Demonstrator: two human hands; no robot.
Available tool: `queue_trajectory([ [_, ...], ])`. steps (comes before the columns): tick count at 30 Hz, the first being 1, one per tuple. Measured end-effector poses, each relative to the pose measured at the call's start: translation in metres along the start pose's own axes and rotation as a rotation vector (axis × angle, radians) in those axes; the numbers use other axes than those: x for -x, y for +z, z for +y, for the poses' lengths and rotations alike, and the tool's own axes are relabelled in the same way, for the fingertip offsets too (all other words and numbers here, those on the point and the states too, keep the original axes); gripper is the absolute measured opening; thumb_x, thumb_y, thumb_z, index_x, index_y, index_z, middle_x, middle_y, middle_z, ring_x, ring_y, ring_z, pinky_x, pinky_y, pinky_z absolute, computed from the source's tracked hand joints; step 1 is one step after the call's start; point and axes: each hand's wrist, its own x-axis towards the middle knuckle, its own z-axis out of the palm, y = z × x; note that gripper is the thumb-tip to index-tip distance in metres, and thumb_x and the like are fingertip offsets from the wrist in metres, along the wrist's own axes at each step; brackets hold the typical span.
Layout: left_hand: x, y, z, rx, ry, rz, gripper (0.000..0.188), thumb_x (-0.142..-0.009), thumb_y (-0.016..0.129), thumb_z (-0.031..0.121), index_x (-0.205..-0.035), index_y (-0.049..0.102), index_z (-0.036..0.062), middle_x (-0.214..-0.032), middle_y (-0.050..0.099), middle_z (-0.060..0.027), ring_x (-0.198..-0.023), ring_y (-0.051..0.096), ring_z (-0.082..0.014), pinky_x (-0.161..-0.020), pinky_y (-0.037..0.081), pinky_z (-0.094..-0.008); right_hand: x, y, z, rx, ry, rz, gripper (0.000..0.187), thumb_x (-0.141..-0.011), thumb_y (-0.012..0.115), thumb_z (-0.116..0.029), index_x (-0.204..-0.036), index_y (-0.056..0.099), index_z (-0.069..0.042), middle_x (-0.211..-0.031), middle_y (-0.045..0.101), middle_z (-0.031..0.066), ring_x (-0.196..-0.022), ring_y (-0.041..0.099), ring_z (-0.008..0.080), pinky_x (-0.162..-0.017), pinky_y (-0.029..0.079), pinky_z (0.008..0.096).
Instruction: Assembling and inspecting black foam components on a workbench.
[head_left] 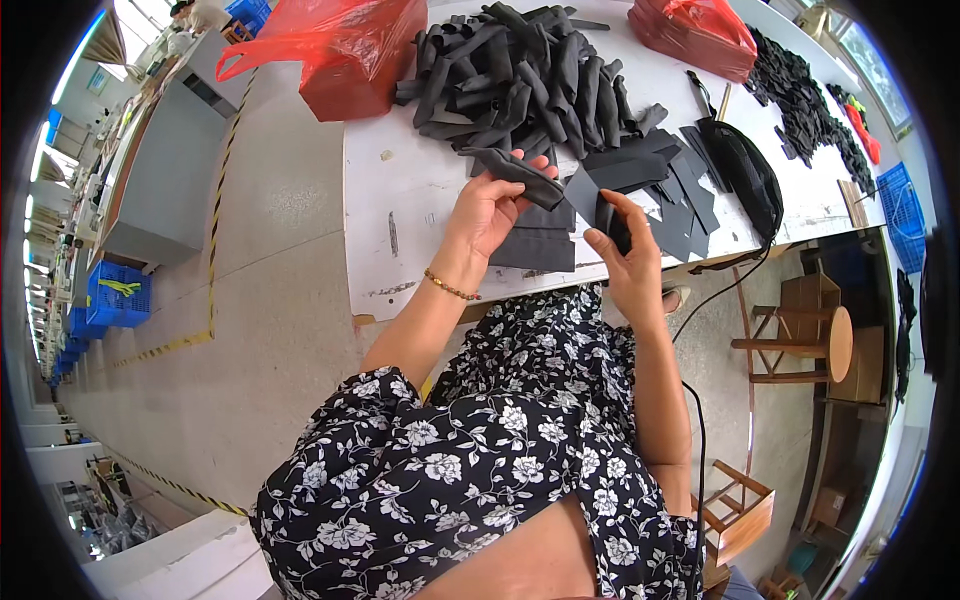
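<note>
My left hand (492, 205), palm up, is closed round a black fabric tube (520, 178) that lies slantwise across its fingers. Between the thumb and fingers of my right hand (630, 250) is a dark grey flat sheet (585, 196), its upper end close to the tube. Part of that sheet is hidden by the fingers. Beneath both hands, flat black pieces (535, 248) lie at the table's near edge. Just beyond them rises a large heap of black fabric tubes (520, 75). More flat dark sheets (685, 205) are spread right of my right hand.
Red plastic bags (350, 60) stand at the left back of the white table (385, 215), with another red bag (695, 38) farther right. A black pouch (740, 175) with a cord lies at the right, near a pile of small black pieces (810, 105). Wooden stools (838, 345) stand on the floor.
</note>
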Motion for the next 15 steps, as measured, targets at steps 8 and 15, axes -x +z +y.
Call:
queue_trajectory([
  [8,-0.01,-0.008,-0.004,0.017,-0.05,0.091,0.026,-0.088,0.056,-0.001,-0.114,0.054,0.0003,-0.118,0.06,-0.0184,-0.113,0.059,-0.0365,-0.094,0.054,-0.0431,0.003,-0.014,0.003,0.179,-0.086,0.053,0.037,-0.077,0.072,0.0,-0.113,0.065,-0.004,-0.107,0.056,0.007,-0.097,0.053,0.022,-0.084,0.044,0.0293],
  [15,-0.012,-0.003,-0.004,-0.023,-0.067,0.076,0.025,-0.09,0.057,0.0,-0.114,0.054,0.0015,-0.118,0.06,-0.0189,-0.111,0.061,-0.0316,-0.092,0.056,-0.041,-0.005,-0.013,-0.003,0.463,-0.33,0.132,0.023,-0.076,0.073,-0.004,-0.098,0.071,-0.007,-0.092,0.059,0.0035,-0.083,0.055,0.0212,-0.076,0.039,0.0343],
])
